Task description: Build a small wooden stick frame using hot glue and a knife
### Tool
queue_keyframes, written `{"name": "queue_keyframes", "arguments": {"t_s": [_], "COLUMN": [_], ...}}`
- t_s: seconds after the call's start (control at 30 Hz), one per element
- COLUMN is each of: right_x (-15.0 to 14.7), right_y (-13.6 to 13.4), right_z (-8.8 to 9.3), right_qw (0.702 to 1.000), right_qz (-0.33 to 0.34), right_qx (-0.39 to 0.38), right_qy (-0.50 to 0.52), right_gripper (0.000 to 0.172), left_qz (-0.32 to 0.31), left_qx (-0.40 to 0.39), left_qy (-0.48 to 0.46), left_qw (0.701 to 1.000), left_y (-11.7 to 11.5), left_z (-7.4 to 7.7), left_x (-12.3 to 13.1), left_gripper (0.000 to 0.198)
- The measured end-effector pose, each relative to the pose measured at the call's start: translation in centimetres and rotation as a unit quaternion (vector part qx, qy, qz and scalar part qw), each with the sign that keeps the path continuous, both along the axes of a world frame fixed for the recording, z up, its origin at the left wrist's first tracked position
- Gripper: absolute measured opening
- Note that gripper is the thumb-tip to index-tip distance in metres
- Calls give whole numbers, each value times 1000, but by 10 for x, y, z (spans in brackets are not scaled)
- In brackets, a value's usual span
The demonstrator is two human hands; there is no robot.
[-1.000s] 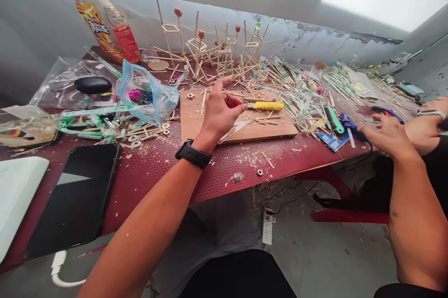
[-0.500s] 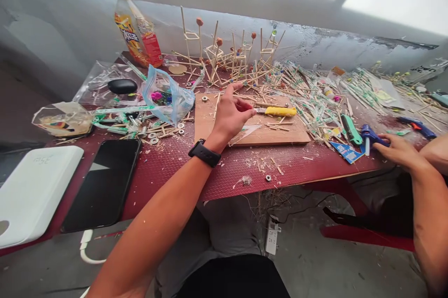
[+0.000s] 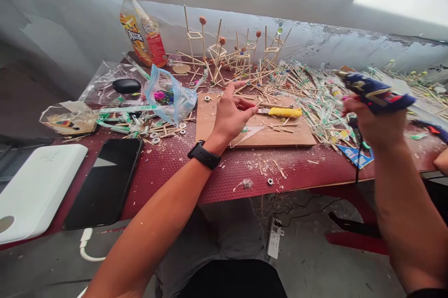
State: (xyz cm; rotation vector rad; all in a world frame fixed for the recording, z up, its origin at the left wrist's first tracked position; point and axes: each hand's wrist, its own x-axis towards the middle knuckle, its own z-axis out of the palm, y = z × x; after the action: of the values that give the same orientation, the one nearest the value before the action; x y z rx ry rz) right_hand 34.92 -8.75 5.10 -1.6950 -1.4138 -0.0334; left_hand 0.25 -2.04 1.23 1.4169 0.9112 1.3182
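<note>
My right hand [image 3: 380, 125] is raised over the right side of the table, closed around the handle of a dark blue hot glue gun [image 3: 371, 90]. The gun's tip points left, and its cord hangs below; motion blurs it a little. My left hand [image 3: 233, 113] hovers over a wooden board [image 3: 297, 138], a dark watch on the wrist. Thumb and a finger are pinched while the index finger stretches out; whatever is between them is too small to make out. Just right of the fingertips, a yellow utility knife [image 3: 285, 112] lies on the board near short sticks [image 3: 282, 127].
Stick frames [image 3: 241, 55] with coloured balls stand behind the board. Glue sticks and wrappers [image 3: 311, 97] cover the right. A zip bag [image 3: 170, 95], a bottle [image 3: 143, 31], a phone [image 3: 105, 181] and a power bank [image 3: 38, 188] are leftward. Another person's arm [image 3: 443, 160] shows at the right edge.
My right hand has lifted the blue glue gun off the table's right edge, bringing it up and left. My left hand keeps its pinch over the board. The view has shifted slightly.
</note>
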Motion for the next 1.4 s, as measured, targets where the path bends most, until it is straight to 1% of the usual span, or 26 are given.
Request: {"name": "queue_keyframes", "arguments": {"t_s": [0.03,0.1,0.13,0.17,0.23,0.3,0.37,0.43,0.53,0.63,0.8,1.2,1.4], "right_x": [-22,-61,-76,-87,-100,-102,-98,-93,-90,-92,-96,-97,-99], "right_y": [7,20,26,31,38,40,39,40,41,42,40,37,38], "right_z": [-4,-17,-24,-30,-42,-50,-55,-60,-65,-67,-65,-65,-64], "right_qw": [996,975,967,961,955,944,929,922,922,913,899,899,894], "right_qz": [68,193,224,247,278,310,335,336,316,329,349,351,353], "right_qx": [3,29,27,28,54,104,155,185,201,208,215,214,224], "right_qy": [54,104,122,119,86,32,-19,-61,-100,-125,-153,-149,-159], "right_gripper": [20,23,22,24,21,19,24,32,39,36,33,34,35], "left_qz": [4,12,16,21,31,36,36,33,25,23,19,20,19], "left_qx": [0,-3,-5,-6,-6,0,12,24,31,34,50,65,71], "left_qy": [0,-2,-3,-4,-3,0,6,17,23,23,22,36,45], "left_qw": [1000,1000,1000,1000,999,999,999,999,999,999,998,997,996], "left_y": [1,2,3,3,3,3,3,2,1,1,0,-4,-4], "left_z": [0,-1,-1,-1,-1,-1,-2,-4,-6,-7,-8,-5,-5], "left_x": [0,-1,-1,-1,-1,0,2,4,6,7,7,6,6], "left_gripper": [67,67,68,68,69,68,67,67,65,64,64,64,64]}}
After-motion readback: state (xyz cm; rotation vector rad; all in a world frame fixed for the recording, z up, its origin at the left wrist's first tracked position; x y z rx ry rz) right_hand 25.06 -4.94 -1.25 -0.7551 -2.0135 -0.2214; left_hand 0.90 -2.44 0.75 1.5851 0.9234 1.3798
